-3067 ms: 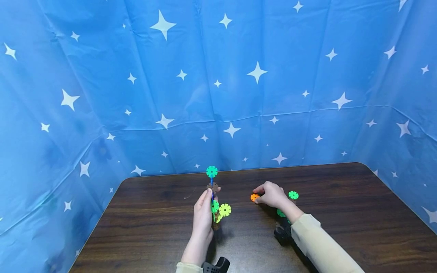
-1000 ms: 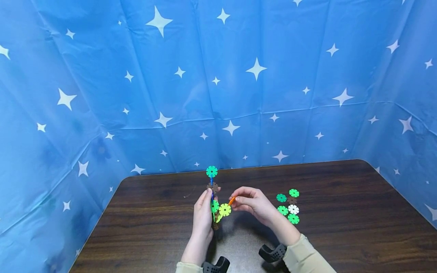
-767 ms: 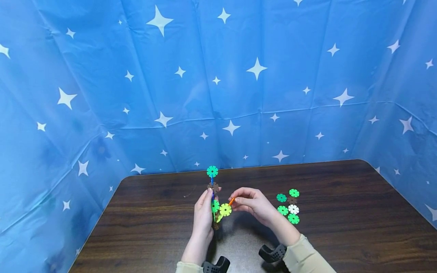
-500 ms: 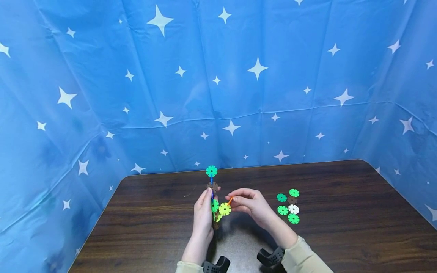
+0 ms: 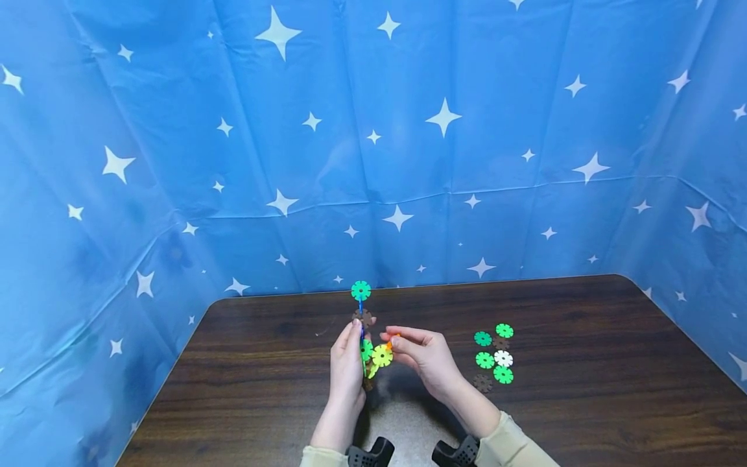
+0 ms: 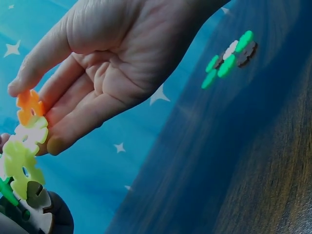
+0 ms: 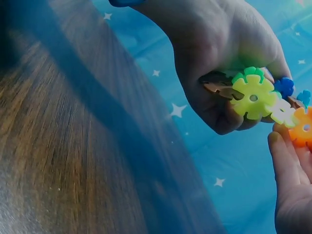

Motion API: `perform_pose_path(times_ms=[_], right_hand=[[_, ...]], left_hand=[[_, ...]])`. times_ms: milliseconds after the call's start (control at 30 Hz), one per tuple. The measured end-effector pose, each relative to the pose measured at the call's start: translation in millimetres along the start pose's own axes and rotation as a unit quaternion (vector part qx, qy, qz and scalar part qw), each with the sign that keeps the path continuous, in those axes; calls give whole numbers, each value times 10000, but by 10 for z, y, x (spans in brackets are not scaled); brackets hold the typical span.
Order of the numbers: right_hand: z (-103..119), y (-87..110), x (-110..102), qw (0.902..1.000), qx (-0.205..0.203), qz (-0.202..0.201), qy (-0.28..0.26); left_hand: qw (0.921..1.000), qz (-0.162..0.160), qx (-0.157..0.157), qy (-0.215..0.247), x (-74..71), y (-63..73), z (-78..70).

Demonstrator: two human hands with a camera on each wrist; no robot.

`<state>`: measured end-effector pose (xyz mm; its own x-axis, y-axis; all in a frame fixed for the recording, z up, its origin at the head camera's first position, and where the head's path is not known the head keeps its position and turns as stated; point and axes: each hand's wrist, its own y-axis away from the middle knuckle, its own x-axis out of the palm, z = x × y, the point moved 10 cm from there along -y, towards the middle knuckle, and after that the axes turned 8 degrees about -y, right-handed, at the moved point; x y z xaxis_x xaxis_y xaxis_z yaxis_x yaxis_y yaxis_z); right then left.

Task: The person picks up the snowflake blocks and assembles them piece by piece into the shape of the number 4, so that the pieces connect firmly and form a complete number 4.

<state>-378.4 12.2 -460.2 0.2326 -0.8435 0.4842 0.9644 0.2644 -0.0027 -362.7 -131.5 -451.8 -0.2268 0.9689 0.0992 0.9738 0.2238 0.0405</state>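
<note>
My left hand [image 5: 347, 363] grips a chain of notched, flower-shaped interlocking plastic discs. A green disc [image 5: 360, 290] tops it, above blue and brown discs; green and yellow ones sit lower. Beside it, my right hand [image 5: 428, 360] pinches an orange disc [image 7: 303, 127] between thumb and fingers. In the right wrist view, the orange disc meets the edge of a pale yellow disc [image 7: 282, 112] that extends from a larger yellow disc [image 7: 254, 97]. Whether their slots are fully engaged, I cannot tell. The left fingers hide part of the chain.
Several loose discs lie on the dark wooden table [image 5: 262, 376] to the right: green ones [image 5: 484, 360], a white one [image 5: 503, 359] and brown ones [image 5: 482, 383]. Behind the table hangs a blue star-patterned cloth [image 5: 327, 162]. Both wrists carry black camera mounts [image 5: 371, 453].
My right hand has picked the orange disc off the table and carried it left to the yellow disc. Lately it shifts slightly left. The left hand stays nearly still, gripping the chain.
</note>
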Motion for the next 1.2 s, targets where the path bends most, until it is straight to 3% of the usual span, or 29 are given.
perform_pose_path(times_ms=[433,733,967,1200], right_hand=[[86,9,70,9974,-136,487,514],[151,7,107,9896,-143,856,1145],[219,41,153,9775,-192,1138,1765],[201,31,147,9746,-233,1177,1889]], left_hand=[[9998,90,91,-148,10,2,-18],[9997,117,100,-205,34,21,-20],[9996,135,77,-240,47,12,8],[9995,107,80,-284,38,-3,32]])
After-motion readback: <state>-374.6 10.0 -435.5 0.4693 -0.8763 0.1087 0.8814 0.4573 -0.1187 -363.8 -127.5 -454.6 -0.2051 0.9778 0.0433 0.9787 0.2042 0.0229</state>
